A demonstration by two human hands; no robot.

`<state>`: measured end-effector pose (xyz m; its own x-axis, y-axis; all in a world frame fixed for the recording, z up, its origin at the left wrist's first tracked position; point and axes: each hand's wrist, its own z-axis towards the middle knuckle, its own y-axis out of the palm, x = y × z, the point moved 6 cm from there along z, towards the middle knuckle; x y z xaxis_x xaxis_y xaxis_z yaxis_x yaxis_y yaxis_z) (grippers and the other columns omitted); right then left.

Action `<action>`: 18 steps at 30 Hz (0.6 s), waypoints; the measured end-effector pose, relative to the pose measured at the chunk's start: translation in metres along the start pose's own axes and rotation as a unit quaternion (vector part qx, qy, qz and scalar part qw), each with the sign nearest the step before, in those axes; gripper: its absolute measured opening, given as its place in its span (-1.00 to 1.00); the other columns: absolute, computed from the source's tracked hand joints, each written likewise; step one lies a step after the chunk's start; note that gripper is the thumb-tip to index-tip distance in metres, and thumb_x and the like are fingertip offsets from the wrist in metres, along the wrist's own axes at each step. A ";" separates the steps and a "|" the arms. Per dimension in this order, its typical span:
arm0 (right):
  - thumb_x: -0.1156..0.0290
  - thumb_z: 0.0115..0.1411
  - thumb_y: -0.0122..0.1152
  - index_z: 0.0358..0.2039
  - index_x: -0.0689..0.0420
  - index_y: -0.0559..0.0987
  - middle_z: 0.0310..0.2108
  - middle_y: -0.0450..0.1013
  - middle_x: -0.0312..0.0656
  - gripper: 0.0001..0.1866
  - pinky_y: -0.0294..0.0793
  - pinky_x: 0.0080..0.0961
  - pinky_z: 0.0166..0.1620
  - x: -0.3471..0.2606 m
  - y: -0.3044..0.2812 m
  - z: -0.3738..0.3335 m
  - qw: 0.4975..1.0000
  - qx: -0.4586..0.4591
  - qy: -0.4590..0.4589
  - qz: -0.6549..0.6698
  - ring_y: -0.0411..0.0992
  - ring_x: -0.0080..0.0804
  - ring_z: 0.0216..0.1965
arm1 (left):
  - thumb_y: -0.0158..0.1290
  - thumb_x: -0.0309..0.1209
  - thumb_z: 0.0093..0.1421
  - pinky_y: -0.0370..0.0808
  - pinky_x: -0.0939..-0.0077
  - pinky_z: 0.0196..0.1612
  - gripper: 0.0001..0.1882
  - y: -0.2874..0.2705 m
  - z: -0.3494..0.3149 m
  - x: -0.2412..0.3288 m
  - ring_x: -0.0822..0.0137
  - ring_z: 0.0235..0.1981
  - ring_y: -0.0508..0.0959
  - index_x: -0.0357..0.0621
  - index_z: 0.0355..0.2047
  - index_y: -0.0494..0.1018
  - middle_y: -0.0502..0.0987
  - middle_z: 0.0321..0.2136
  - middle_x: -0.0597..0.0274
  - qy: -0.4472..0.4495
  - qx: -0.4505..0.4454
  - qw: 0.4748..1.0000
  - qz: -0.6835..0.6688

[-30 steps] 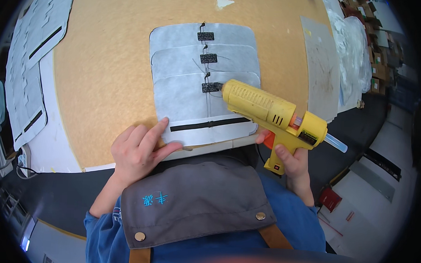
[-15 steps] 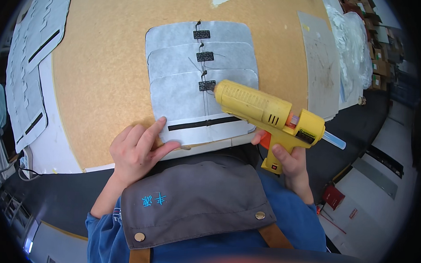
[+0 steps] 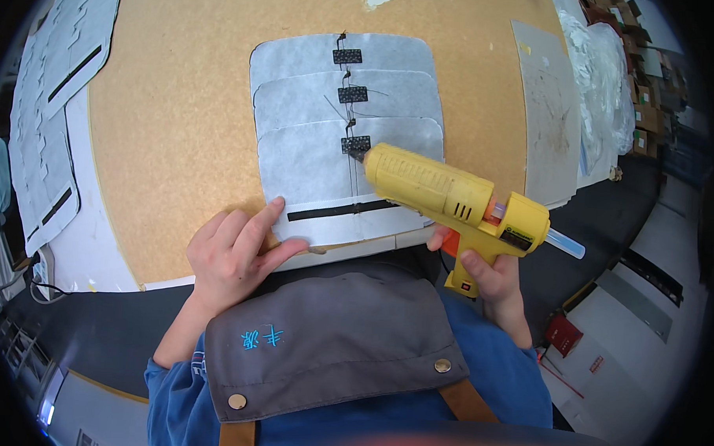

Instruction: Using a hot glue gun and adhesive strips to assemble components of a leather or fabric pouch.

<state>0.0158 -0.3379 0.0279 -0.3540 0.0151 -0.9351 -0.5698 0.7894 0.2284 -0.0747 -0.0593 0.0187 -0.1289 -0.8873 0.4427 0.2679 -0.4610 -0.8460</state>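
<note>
A yellow hot glue gun (image 3: 433, 182) is gripped by my right hand (image 3: 493, 279), a finger at its orange trigger. Its dark nozzle touches or hovers just over the lowest black rectangular patch (image 3: 355, 144); which of these, I cannot tell. That patch sits on a stack of overlapping pale grey fabric-like panels (image 3: 300, 170). Two similar patches lie farther up, joined by thin black cords. Along the near edge runs a black strip (image 3: 318, 212). My left hand (image 3: 230, 254) rests at the near left corner, index finger on the edge, thumb stretched apart from it.
The panels lie on a brown board (image 3: 171, 153) atop the table. More pale panels with black strips (image 3: 49, 141) are piled at the left. At the right lie a grey sheet (image 3: 546, 112) and clear plastic wrapping (image 3: 606, 82). Cardboard boxes (image 3: 648, 119) stand beyond.
The glue gun's nozzle has shifted from the right end of the lowest patch to its lower edge. The view moved slightly. My left hand stays at the corner.
</note>
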 end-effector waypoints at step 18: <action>0.47 0.24 0.19 0.22 0.23 0.27 -0.07 0.43 -0.03 -0.44 0.44 -0.36 0.02 -0.001 -0.002 -0.004 0.999 0.029 -0.021 0.022 0.45 -0.34 -0.08 | 0.38 -0.06 -0.13 0.29 0.54 -0.62 -0.46 -0.001 0.001 0.002 0.44 -0.68 0.33 -0.12 -0.20 0.62 0.23 -0.72 0.41 -0.003 -0.001 1.000 0.003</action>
<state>0.0143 -0.3422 0.0293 -0.3458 0.0758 -0.9352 -0.5096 0.8217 0.2550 -0.0743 -0.0606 0.0201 -0.1213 -0.8899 0.4398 0.2660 -0.4560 -0.8493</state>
